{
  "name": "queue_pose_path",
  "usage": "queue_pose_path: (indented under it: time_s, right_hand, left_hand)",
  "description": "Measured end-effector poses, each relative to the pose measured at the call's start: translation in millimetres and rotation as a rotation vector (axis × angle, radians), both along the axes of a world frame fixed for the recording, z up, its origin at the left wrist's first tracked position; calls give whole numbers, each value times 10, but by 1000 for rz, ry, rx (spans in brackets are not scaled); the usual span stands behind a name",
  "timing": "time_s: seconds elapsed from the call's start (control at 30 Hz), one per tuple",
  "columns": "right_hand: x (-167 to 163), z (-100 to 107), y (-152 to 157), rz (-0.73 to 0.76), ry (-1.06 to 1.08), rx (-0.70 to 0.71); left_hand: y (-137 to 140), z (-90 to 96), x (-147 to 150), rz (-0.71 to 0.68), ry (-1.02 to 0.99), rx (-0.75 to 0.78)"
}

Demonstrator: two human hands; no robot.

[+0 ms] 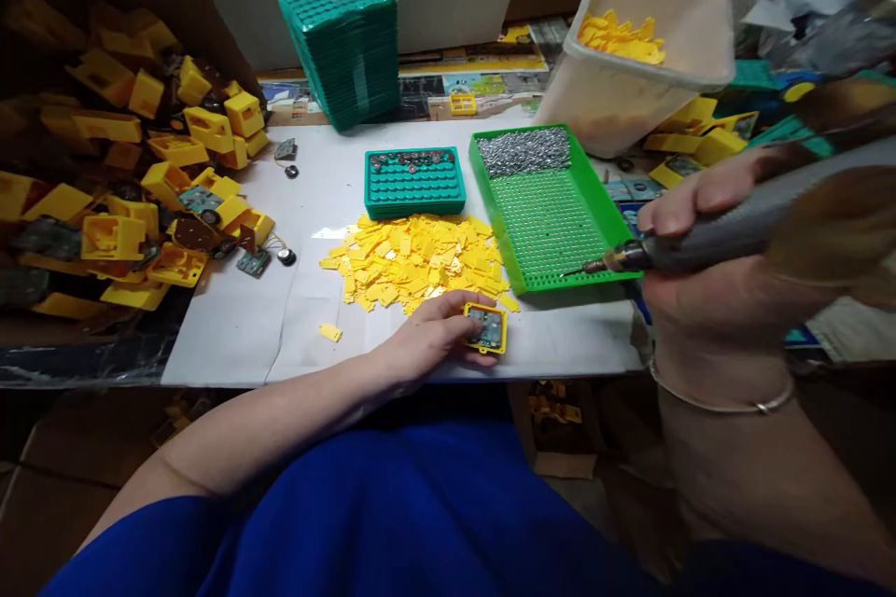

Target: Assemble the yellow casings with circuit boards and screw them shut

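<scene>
Apparently at a screw-driving step — gripping yellow casing (505, 333) in left hand (441, 328), grey driver (735, 222) in right hand (721, 303) — next needing steady aim.

A workshop — power screwdriver (728, 216), heaped yellow parts (420, 263), screw tray (550, 229).

Yellow case (505, 333), circuit board (493, 327) inside, grey screwdriver (728, 221)

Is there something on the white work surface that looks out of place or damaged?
One small yellow piece lies alone, apart from the yellow pile, near its left front. Also, a circuit board with a black disc apparently wired to it lies bare beside the heap of yellow housings. I see no clear damage.
</scene>
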State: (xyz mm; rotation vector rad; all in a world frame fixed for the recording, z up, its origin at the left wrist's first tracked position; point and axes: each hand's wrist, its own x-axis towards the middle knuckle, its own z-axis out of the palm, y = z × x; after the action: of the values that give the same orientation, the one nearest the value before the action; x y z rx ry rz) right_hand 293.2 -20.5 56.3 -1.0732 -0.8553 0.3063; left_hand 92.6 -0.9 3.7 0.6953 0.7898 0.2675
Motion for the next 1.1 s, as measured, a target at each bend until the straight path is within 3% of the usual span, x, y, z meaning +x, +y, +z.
queue_pose_path:
  time_s: [0.1, 0.23, 0.5, 0.73, 0.9, 1.1]
  right_hand:
    - [-293, 69, -82, 204, 2, 75]
    - [-588, -6, -150, 375, 26, 7]
    - [-586, -134, -130, 379, -38, -72]
    - [-623, -174, -149, 396, 22, -50]
    - [-533, -298, -138, 506, -85, 1]
    - [-624, -132, -89, 486, 94, -7]
  left_hand:
    - [-6, -3, 12, 25, -1, -13]
    - [-10, -9, 16, 34, -7, -14]
    - [-4, -9, 21, 33, -4, -17]
    - [0, -18, 34, 25, -6, -31]
    - [-4, -18, 47, 44, 13, -39]
    - [-19, -46, 48, 57, -3, -54]
